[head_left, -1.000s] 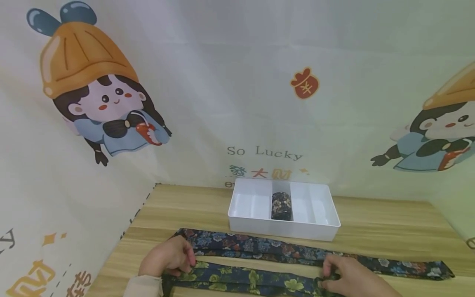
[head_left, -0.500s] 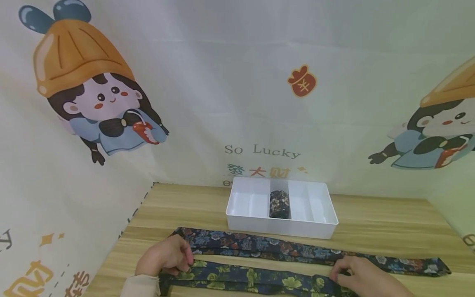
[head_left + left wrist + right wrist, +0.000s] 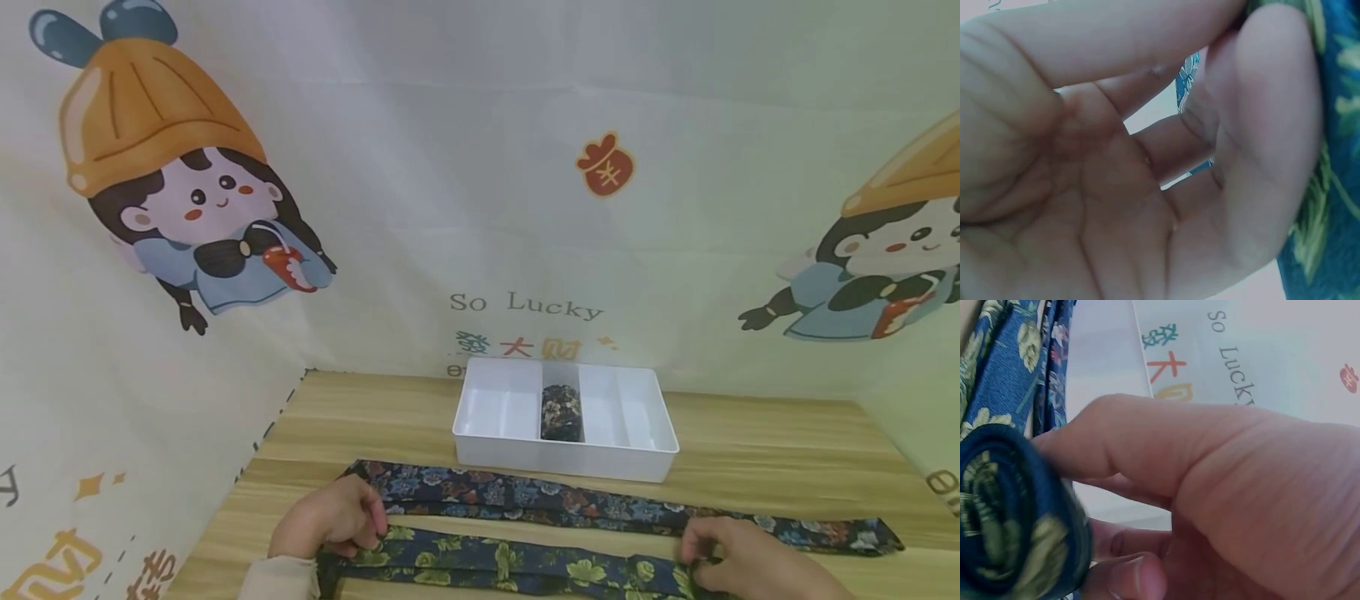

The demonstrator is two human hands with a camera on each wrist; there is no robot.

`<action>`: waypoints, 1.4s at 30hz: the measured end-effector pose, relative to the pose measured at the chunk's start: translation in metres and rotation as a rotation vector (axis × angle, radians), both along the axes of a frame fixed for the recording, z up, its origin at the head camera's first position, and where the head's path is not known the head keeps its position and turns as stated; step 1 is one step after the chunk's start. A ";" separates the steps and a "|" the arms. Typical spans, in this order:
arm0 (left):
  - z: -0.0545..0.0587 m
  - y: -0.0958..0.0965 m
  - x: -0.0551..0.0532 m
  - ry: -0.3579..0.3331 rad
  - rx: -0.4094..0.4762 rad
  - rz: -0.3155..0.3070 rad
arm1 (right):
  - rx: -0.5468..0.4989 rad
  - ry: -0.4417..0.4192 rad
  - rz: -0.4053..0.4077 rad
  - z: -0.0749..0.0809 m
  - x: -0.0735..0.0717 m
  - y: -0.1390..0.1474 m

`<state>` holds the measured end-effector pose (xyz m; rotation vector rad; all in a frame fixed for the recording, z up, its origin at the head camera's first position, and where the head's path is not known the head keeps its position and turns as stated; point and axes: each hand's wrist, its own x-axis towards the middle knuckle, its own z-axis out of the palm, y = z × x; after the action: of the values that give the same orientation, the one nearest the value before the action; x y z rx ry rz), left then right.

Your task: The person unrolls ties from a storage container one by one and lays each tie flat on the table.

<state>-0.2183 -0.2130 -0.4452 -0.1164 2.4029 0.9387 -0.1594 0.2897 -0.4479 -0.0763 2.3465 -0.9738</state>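
A navy necktie with yellow-green flowers point(image 3: 502, 567) lies stretched along the near side of the table. At its left end, my left hand point(image 3: 330, 521) grips the cloth between curled fingers and thumb; in the left wrist view the palm hides most of this hold. My right hand point(image 3: 750, 558) holds the right end, which is wound into a coil point(image 3: 1022, 512) in the right wrist view, with thumb and fingers about it. Just behind lies a second necktie, dark with blue and rust flowers point(image 3: 540, 496), flat and longer, passing behind the right hand.
A white box with compartments point(image 3: 562, 460) stands behind the neckties near the back of the wooden table point(image 3: 360, 417). In its narrow middle compartment sits a dark flowered roll point(image 3: 561, 412). Printed cloth point(image 3: 465, 167) hangs at the back and sides.
My right hand has moved right along the yellow-flowered necktie, and more flat cloth shows between the hands. My left hand keeps its place at the left end. The view has shifted slightly.
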 end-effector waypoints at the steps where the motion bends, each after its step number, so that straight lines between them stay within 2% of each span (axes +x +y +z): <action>1: 0.000 0.000 0.000 -0.002 0.001 0.002 | -0.008 -0.008 -0.002 0.000 0.000 0.002; 6: -0.001 -0.002 0.001 -0.010 0.014 0.005 | -0.017 -0.052 -0.030 -0.008 -0.003 0.017; 11: -0.001 -0.002 0.001 -0.004 0.020 0.003 | -0.017 -0.037 0.041 -0.039 -0.015 0.042; 13: -0.001 -0.003 0.001 -0.002 0.018 0.004 | -0.009 -0.041 0.055 -0.044 -0.017 0.048; 14: -0.001 -0.003 0.001 -0.002 0.017 0.003 | -0.012 -0.061 0.035 -0.044 -0.016 0.049; 17: -0.001 -0.003 0.001 -0.003 0.018 0.004 | -0.008 -0.090 -0.045 -0.030 -0.009 0.041; 21: -0.001 -0.002 0.001 -0.001 0.016 0.008 | 0.014 -0.086 -0.135 -0.001 0.004 0.024; 24: -0.001 -0.002 0.002 -0.002 0.013 0.010 | 0.028 -0.090 -0.173 0.008 0.009 0.022; 30: 0.000 -0.002 0.002 -0.002 0.012 0.008 | 0.057 -0.153 -0.232 0.009 0.010 0.029; 35: 0.000 -0.002 0.002 -0.013 0.012 0.006 | 0.073 -0.200 -0.220 0.011 0.009 0.035; 39: 0.000 -0.003 0.002 -0.022 0.011 0.005 | 0.071 -0.205 -0.207 0.011 0.009 0.037; 42: -0.001 -0.004 0.001 -0.026 0.013 0.002 | 0.089 -0.224 -0.222 0.010 0.011 0.039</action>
<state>-0.2168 -0.2168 -0.4465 -0.1251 2.3725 0.9477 -0.1486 0.3291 -0.4375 0.3187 2.2180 -0.9261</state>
